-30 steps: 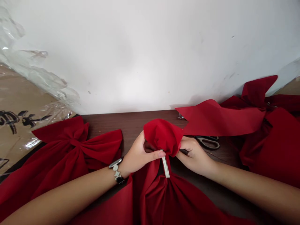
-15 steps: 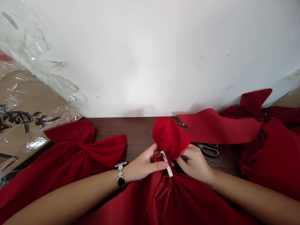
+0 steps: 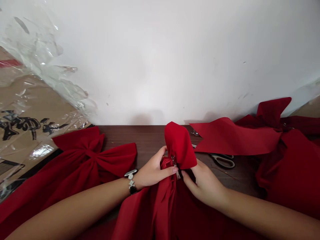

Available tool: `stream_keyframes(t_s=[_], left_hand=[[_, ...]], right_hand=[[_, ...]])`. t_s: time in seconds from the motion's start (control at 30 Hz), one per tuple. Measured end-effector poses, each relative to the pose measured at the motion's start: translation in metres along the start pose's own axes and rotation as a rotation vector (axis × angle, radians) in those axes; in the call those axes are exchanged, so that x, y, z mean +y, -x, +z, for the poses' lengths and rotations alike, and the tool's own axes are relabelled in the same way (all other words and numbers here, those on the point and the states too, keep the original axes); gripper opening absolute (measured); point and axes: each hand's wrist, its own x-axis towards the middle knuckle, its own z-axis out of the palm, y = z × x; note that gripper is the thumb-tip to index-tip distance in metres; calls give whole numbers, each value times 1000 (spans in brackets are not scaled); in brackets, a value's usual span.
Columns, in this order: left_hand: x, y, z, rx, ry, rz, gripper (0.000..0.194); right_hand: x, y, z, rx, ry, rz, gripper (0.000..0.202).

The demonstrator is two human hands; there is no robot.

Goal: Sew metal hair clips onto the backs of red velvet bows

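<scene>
At the centre of the head view, over the dark wooden desk (image 3: 147,136), the left hand (image 3: 153,171) pinches a red velvet bow (image 3: 178,143), thumb against its silver metal clip (image 3: 178,175). The right hand (image 3: 210,183) meets the bow's right side, thumb near the clip; with its fingers hidden, I cannot tell its grip. Another red bow (image 3: 93,156) lies left; scissors (image 3: 224,164) lie right, partly under a red ribbon tail (image 3: 237,138).
</scene>
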Motion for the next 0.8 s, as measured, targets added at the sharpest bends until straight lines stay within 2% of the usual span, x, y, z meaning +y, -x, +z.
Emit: stream_keyframes(t_s=[0.1, 0.2, 0.23, 0.27, 0.37, 0.43, 0.53, 0.67, 0.8], left_hand=[[-1, 0, 1, 39, -29, 13, 71], [-3, -2, 0, 43, -23, -18, 63], [-3, -2, 0, 36, -13, -35, 60], [-3, -3, 0, 30, -6, -48, 57], [-1, -3, 0, 30, -22, -58, 58], [1, -3, 1, 39, -51, -48, 61], [4, -2, 3, 1, -48, 8, 57], [3, 0, 7, -58, -105, 75, 45], [5, 1, 12, -70, -184, 98, 40]], right_hand=[[-4, 1, 0, -72, 118, -92, 29], [-1, -7, -10, -81, 289, -185, 19], [0, -10, -16, -60, 376, -216, 13], [1, -14, -23, -30, 471, -241, 15], [-1, -23, -46, 109, 647, -301, 30], [-6, -26, -56, 158, 596, -355, 23], [-11, -27, -56, 84, 417, -398, 7], [-6, -25, -40, -73, 300, -344, 14], [-2, -22, -33, -101, 296, -396, 17]])
